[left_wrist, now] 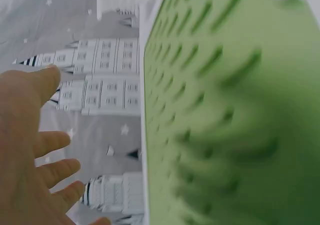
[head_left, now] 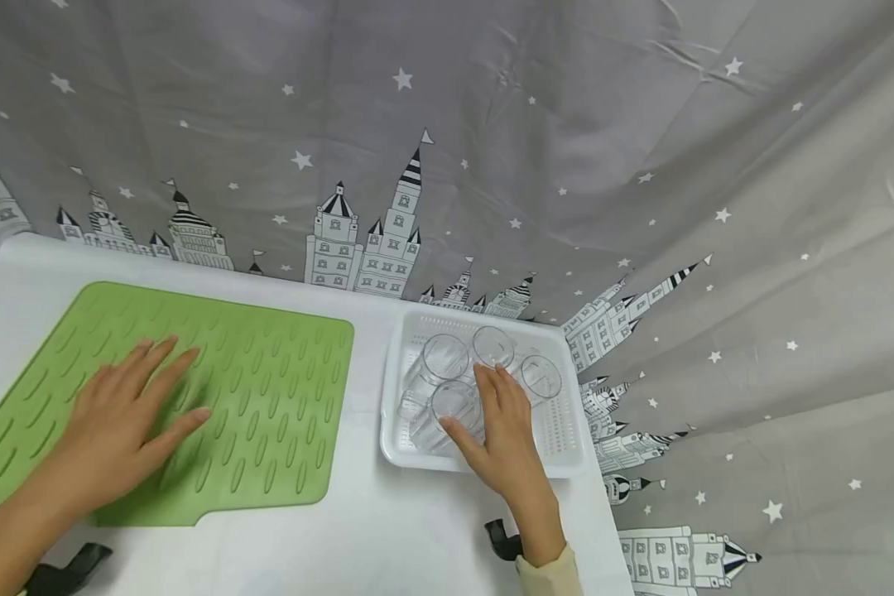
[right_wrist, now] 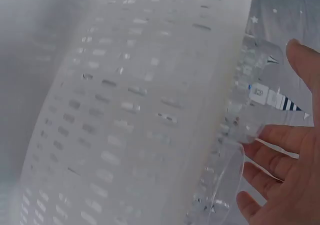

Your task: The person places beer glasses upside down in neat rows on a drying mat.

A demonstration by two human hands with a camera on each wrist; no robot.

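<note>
Several clear glasses [head_left: 445, 358] lean inside a white perforated basket [head_left: 562, 459] in the head view. Over the basket's near side, my right hand [head_left: 508, 447] has its fingers spread among the glasses, thumb beside the nearest one; whether it touches one I cannot tell. The right wrist view has the hand [right_wrist: 287, 170] with relaxed fingers near the glass rims, outside the basket wall [right_wrist: 135, 110]. My left hand [head_left: 119, 422] is held over the green ridged mat [head_left: 268, 397], fingers spread and holding nothing. In the left wrist view the hand [left_wrist: 30, 150] appears above the mat [left_wrist: 200, 85].
A white table surface [head_left: 387, 530] lies under the mat and basket. Behind it and along the right hangs a grey curtain [head_left: 492, 124] printed with stars and castles. The basket stands right of the mat, near the table's right edge.
</note>
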